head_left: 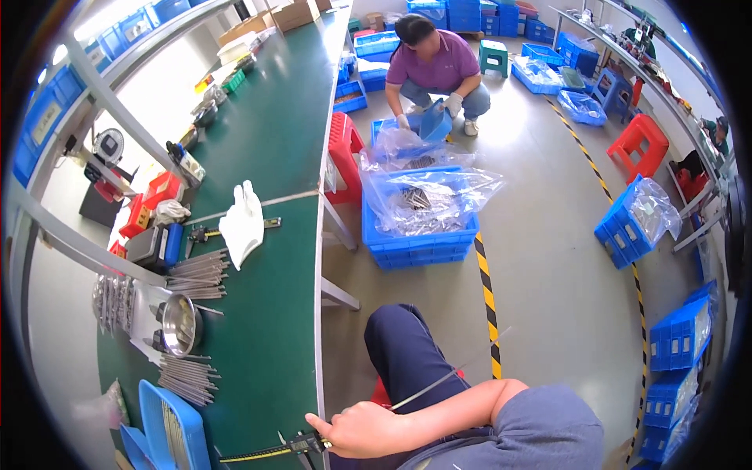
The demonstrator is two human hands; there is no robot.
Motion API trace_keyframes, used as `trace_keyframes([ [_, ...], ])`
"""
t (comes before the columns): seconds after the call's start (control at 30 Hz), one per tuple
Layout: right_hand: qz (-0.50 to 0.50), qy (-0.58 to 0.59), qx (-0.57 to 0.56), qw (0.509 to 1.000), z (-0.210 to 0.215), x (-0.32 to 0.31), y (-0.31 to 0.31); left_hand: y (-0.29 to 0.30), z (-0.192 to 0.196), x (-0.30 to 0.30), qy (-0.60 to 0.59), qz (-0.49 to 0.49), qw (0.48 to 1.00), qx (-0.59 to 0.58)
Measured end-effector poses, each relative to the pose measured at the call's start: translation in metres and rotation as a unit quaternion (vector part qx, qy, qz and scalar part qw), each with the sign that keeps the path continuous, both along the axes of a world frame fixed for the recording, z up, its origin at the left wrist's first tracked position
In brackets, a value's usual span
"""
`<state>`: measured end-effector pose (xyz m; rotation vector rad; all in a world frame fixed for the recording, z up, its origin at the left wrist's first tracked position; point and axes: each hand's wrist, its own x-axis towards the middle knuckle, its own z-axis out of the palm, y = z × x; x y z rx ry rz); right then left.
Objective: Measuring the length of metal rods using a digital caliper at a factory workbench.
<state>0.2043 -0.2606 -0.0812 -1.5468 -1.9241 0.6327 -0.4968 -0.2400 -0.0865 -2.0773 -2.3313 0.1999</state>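
My right hand [362, 430] is at the bottom middle, by the table's near edge, its fingers curled. A thin grey metal rod [439, 382] runs from it up and to the right, over my dark trouser leg. Right against the fingers is a digital caliper [294, 447], its long beam stretching left over the green tabletop; how the fingers bear on it is partly hidden. My left hand does not show. On the table, bundles of thin grey rods [188, 380] lie near a steel bowl [180, 325] and a blue bin [174, 427] holding more rods.
A white glove [244, 223] lies over a second caliper [270, 222] on the green table [274, 313]. Blue crates [419, 251] with plastic-wrapped metal parts stand on the floor. Beyond them a co-worker [439, 66] crouches, holding a blue bin. Red stools [638, 145] stand nearby.
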Motion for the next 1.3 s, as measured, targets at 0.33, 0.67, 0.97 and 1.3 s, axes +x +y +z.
trace_keyframes([
  [0.33,-0.026,-0.019,0.007,0.999,0.005,0.001,-0.002,0.006,0.037,0.123,0.079,-0.051,0.965,0.243],
  [0.67,-0.054,-0.083,0.026,0.995,0.011,0.005,-0.012,-0.015,0.106,0.267,0.107,-0.129,0.881,0.443],
  [0.97,-0.107,-0.162,-0.002,0.981,0.041,0.021,-0.028,-0.012,0.086,0.430,-0.129,-0.536,0.761,0.342],
  [1.3,-0.101,-0.120,0.003,0.988,0.040,0.028,-0.050,-0.009,0.018,0.464,-0.208,-0.543,0.720,0.379],
])
